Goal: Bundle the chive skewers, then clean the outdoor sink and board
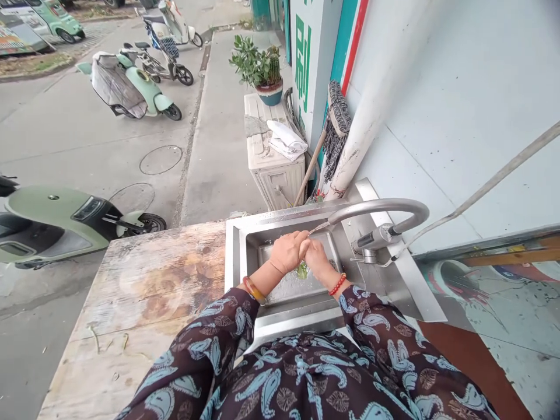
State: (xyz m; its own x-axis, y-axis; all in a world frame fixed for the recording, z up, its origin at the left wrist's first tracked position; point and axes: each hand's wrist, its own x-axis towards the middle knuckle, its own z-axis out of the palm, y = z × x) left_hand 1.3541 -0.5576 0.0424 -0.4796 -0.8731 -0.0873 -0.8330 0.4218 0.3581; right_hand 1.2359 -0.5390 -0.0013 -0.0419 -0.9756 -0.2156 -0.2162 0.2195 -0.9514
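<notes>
Head view: left hand [286, 254] and right hand [318, 260] pressed together over sink [235, 256], fingers curled; cannot tell whether they pinch green piece [301, 270]. It shows just below joined hands, on near side, long axis seemingly near-to-far, neither hand clearly nearer; faucet [380, 205] spout just beyond

The garment [301, 379] is dark brown, its long sleeves [385, 326] covered in light blue paisley drops and beige-lined leaf shapes. Behind the left hand [284, 254] sits a smooth amber-yellow bangle [254, 290] with reddish parts; behind the right hand [318, 262], a red beaded bracelet [338, 284].
</notes>
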